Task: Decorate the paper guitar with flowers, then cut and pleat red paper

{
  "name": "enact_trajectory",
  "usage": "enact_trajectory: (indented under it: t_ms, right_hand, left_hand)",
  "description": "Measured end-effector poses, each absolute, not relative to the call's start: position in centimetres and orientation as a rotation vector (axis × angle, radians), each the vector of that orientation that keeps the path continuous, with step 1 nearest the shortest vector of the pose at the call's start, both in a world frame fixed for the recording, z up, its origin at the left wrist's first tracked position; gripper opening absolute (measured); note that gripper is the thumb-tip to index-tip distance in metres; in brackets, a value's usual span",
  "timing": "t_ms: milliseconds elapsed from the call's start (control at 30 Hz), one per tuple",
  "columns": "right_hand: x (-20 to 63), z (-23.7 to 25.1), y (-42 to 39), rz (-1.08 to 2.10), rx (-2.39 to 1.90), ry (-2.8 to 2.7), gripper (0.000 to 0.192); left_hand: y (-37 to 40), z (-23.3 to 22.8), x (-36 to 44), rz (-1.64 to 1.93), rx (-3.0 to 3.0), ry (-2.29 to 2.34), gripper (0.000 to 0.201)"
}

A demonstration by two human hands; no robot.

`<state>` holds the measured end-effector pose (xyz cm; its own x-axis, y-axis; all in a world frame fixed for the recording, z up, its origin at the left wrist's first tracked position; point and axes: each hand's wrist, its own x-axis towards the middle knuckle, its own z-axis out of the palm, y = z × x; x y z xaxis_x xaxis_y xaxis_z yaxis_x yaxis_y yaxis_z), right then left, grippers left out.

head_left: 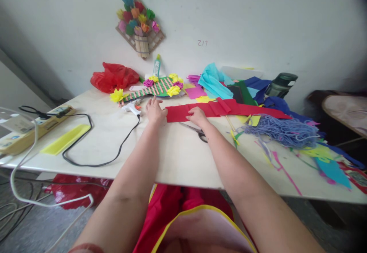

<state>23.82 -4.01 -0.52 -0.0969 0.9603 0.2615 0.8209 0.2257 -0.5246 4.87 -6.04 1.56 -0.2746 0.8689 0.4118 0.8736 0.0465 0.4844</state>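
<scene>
A long strip of red crepe paper point(226, 109) lies across the white table point(177, 157), folded in pleats near its middle. My left hand point(155, 111) rests flat at the strip's left end, fingers spread. My right hand point(197, 116) presses down on the strip a little to the right, fingertips on the paper. Just in front of my right hand lie scissors point(197, 131), untouched. Neither hand lifts anything.
A glue gun point(131, 107) with a black cord point(94, 146) lies left of my hand. Behind are a woven paper mat with flowers point(160, 86), a red bag point(114, 77), coloured paper scraps point(223, 83), blue yarn point(282, 130), a bottle point(280, 85) and a yellow strip point(65, 139).
</scene>
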Motion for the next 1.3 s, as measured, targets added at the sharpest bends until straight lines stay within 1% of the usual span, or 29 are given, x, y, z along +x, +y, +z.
enact_trajectory:
  t_ms: [100, 267, 367, 500, 667, 833, 900, 1000, 1167, 1300]
  right_hand:
    - [23.8, -0.6, -3.8, 0.303, -1.638, -1.978, 0.030]
    - [23.8, -0.6, -3.6, 0.260, -1.617, -2.050, 0.027]
    - [23.8, -0.5, -3.7, 0.246, -1.615, -2.057, 0.026]
    - [23.8, -0.4, -3.8, 0.276, -1.627, -1.994, 0.033]
    - [24.4, -0.1, -3.8, 0.416, -1.591, -1.976, 0.026]
    - [25.3, 0.0, -3.7, 0.589, -1.568, -1.842, 0.030]
    - [25.4, 0.1, -3.8, 0.548, -1.557, -1.805, 0.032]
    - [25.1, 0.2, -4.2, 0.382, -1.518, -1.852, 0.034]
    - [24.0, 0.1, -4.7, 0.199, -1.418, -2.234, 0.042]
    - [23.6, -0.3, -4.6, 0.184, -1.620, -2.473, 0.048]
  left_hand:
    - [-6.2, 1.6, 6.1, -0.949, -2.095, -2.000, 0.033]
    - [-6.1, 0.9, 8.1, -0.614, -2.507, -1.678, 0.044]
    - [-5.8, 0.3, 8.5, -0.396, -2.628, -1.676, 0.048]
    - [-5.6, -0.3, 8.6, -0.183, -2.697, -1.768, 0.053]
    - [-5.5, -0.2, 8.7, -0.090, -2.686, -1.779, 0.053]
    - [-5.8, 0.1, 8.9, -0.086, -2.667, -1.758, 0.051]
    - [-6.0, 0.2, 9.0, -0.109, -2.661, -1.765, 0.051]
    - [-6.0, 0.2, 9.0, -0.141, -2.663, -1.775, 0.050]
    - [-5.8, 0.0, 9.0, -0.184, -2.675, -1.775, 0.047]
    - [-5.9, 0.0, 9.0, -0.164, -2.676, -1.787, 0.049]
